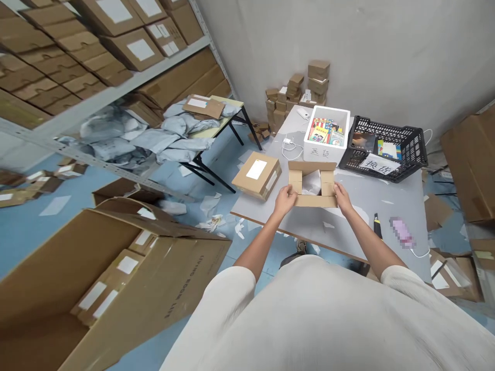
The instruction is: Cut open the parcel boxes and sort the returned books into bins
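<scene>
An opened cardboard box [315,201] sits at the near side of the grey table [247,207], its flaps spread outward. Inside it shows something whitish, perhaps wrapping, which I cannot make out. My left hand [285,200] grips the box's left front corner, thumb over the flap. On the opposite side my right hand [342,198] has hold of the right edge, fingers partly hidden behind the cardboard. Left of the box rests a closed, labelled carton [251,186]. A black and yellow utility knife [377,225] lies to the right of my right hand.
Behind the box stand a white bin [323,153] of books and a black crate [415,167]. A blurred pink object [401,232] with a cable lies at right. A large carton [185,273] stands on the floor at left, near a shelf [170,56] of boxes.
</scene>
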Action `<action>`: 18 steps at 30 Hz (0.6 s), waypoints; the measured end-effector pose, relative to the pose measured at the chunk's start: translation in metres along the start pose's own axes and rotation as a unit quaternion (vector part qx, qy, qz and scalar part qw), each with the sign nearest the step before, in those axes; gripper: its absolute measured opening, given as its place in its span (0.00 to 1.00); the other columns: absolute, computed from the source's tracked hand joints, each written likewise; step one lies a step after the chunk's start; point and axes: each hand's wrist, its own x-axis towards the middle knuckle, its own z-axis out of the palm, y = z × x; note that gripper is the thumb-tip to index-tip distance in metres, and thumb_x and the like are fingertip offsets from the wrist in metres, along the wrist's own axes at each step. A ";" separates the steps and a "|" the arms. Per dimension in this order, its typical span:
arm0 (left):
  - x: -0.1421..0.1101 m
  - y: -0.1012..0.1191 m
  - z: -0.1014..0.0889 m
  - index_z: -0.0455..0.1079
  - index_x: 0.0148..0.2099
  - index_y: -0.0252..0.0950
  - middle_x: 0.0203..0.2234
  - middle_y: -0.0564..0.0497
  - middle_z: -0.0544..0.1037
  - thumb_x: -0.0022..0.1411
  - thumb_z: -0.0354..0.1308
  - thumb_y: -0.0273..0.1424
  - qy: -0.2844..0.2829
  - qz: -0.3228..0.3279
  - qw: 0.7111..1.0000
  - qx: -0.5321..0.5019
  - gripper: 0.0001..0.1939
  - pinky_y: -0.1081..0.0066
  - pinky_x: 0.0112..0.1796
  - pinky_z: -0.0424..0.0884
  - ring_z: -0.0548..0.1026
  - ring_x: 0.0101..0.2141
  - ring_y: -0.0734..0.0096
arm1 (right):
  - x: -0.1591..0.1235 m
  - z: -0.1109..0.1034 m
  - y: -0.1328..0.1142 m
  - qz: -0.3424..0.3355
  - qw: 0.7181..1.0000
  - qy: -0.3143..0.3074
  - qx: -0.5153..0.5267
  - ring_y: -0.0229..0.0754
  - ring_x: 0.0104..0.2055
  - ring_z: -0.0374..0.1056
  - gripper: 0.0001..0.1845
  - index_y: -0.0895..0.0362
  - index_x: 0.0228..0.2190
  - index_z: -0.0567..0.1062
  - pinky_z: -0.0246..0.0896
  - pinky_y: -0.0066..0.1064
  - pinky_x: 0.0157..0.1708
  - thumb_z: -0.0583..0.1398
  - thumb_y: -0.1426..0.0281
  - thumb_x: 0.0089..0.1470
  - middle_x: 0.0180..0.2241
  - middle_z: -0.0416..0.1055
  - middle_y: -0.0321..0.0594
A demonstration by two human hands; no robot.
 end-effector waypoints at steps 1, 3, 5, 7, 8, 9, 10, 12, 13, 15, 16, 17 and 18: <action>-0.008 0.001 -0.002 0.74 0.68 0.42 0.65 0.43 0.79 0.71 0.62 0.39 0.006 -0.006 1.000 -0.018 0.26 0.56 0.64 0.73 0.78 0.62 0.52 | -0.005 -0.001 -0.001 -0.010 1.000 -0.002 0.003 0.58 0.67 0.70 0.41 0.52 0.59 0.80 0.63 0.50 0.70 0.60 0.36 0.58 0.64 0.77 0.49; -0.022 0.004 -0.007 0.68 0.74 0.43 0.66 0.43 0.79 0.73 0.62 0.39 0.014 -0.004 0.998 -0.055 0.31 0.56 0.63 0.74 0.79 0.62 0.53 | -0.014 -0.001 -0.003 -0.019 1.000 -0.004 0.008 0.58 0.67 0.70 0.41 0.52 0.59 0.79 0.63 0.49 0.70 0.59 0.35 0.60 0.65 0.76 0.48; -0.032 0.007 -0.014 0.65 0.75 0.43 0.66 0.43 0.79 0.74 0.61 0.39 0.022 0.012 0.996 -0.084 0.31 0.56 0.62 0.75 0.80 0.62 0.54 | -0.022 -0.001 -0.007 -0.025 1.000 -0.003 0.010 0.58 0.67 0.70 0.41 0.51 0.60 0.79 0.64 0.50 0.69 0.58 0.35 0.61 0.66 0.76 0.47; -0.040 0.010 -0.022 0.67 0.74 0.43 0.67 0.42 0.78 0.75 0.60 0.38 0.038 0.025 0.994 -0.099 0.29 0.56 0.62 0.75 0.79 0.62 0.54 | -0.027 0.003 -0.013 -0.034 0.999 -0.002 0.014 0.58 0.67 0.69 0.41 0.50 0.61 0.79 0.64 0.51 0.69 0.57 0.35 0.62 0.66 0.76 0.46; -0.042 0.011 -0.027 0.68 0.73 0.43 0.67 0.42 0.78 0.75 0.60 0.38 0.048 0.031 0.993 -0.103 0.28 0.55 0.62 0.75 0.79 0.62 0.54 | -0.028 0.006 -0.017 -0.041 0.999 -0.002 0.014 0.58 0.67 0.69 0.40 0.50 0.61 0.79 0.64 0.51 0.69 0.57 0.35 0.63 0.66 0.76 0.46; -0.044 0.012 -0.032 0.68 0.72 0.42 0.67 0.42 0.78 0.75 0.61 0.38 0.057 0.036 0.992 -0.105 0.27 0.55 0.62 0.75 0.79 0.62 0.53 | -0.029 0.010 -0.022 -0.048 0.999 -0.002 0.013 0.57 0.68 0.69 0.40 0.49 0.61 0.78 0.63 0.51 0.70 0.58 0.35 0.63 0.66 0.76 0.46; -0.046 0.013 -0.037 0.69 0.72 0.42 0.66 0.42 0.78 0.74 0.61 0.38 0.067 0.041 0.991 -0.107 0.27 0.54 0.63 0.75 0.79 0.63 0.53 | -0.030 0.015 -0.027 -0.057 0.998 -0.004 0.010 0.57 0.68 0.69 0.40 0.49 0.62 0.78 0.62 0.52 0.71 0.58 0.35 0.63 0.66 0.75 0.46; -0.048 0.011 -0.050 0.69 0.71 0.42 0.66 0.42 0.79 0.74 0.62 0.37 0.087 0.055 0.989 -0.109 0.27 0.53 0.64 0.75 0.79 0.63 0.52 | -0.030 0.029 -0.038 -0.080 0.997 -0.008 0.006 0.56 0.70 0.67 0.40 0.49 0.63 0.77 0.60 0.51 0.72 0.57 0.35 0.63 0.68 0.74 0.46; -0.049 0.008 -0.057 0.69 0.72 0.42 0.66 0.42 0.79 0.73 0.62 0.37 0.099 0.063 0.987 -0.110 0.27 0.52 0.65 0.74 0.78 0.64 0.52 | -0.030 0.037 -0.044 -0.092 0.996 -0.011 0.007 0.56 0.71 0.67 0.40 0.49 0.63 0.77 0.59 0.51 0.72 0.57 0.36 0.64 0.68 0.73 0.46; -0.049 0.000 -0.074 0.69 0.72 0.42 0.66 0.42 0.78 0.73 0.63 0.37 0.124 0.076 0.983 -0.113 0.28 0.52 0.67 0.73 0.77 0.65 0.51 | -0.030 0.058 -0.056 -0.115 0.993 -0.020 0.006 0.55 0.71 0.66 0.41 0.49 0.63 0.77 0.59 0.51 0.73 0.57 0.36 0.64 0.68 0.73 0.47; -0.049 -0.006 -0.084 0.69 0.72 0.42 0.66 0.42 0.78 0.73 0.64 0.37 0.139 0.078 0.981 -0.113 0.29 0.51 0.68 0.72 0.77 0.66 0.51 | -0.029 0.070 -0.062 -0.124 0.992 -0.026 0.003 0.56 0.71 0.66 0.41 0.50 0.63 0.77 0.60 0.51 0.73 0.57 0.36 0.64 0.68 0.74 0.47; -0.048 -0.012 -0.095 0.69 0.72 0.43 0.67 0.42 0.77 0.72 0.64 0.37 0.154 0.078 0.978 -0.113 0.29 0.51 0.68 0.71 0.76 0.66 0.51 | -0.028 0.083 -0.068 -0.134 0.990 -0.034 -0.003 0.56 0.71 0.67 0.41 0.50 0.63 0.78 0.60 0.51 0.72 0.56 0.35 0.65 0.67 0.74 0.47; -0.047 -0.019 -0.107 0.68 0.72 0.43 0.68 0.42 0.76 0.72 0.65 0.37 0.169 0.078 0.976 -0.113 0.30 0.51 0.69 0.70 0.76 0.66 0.50 | -0.027 0.098 -0.074 -0.145 0.988 -0.045 -0.013 0.56 0.71 0.67 0.41 0.50 0.63 0.78 0.61 0.52 0.72 0.55 0.35 0.65 0.67 0.75 0.47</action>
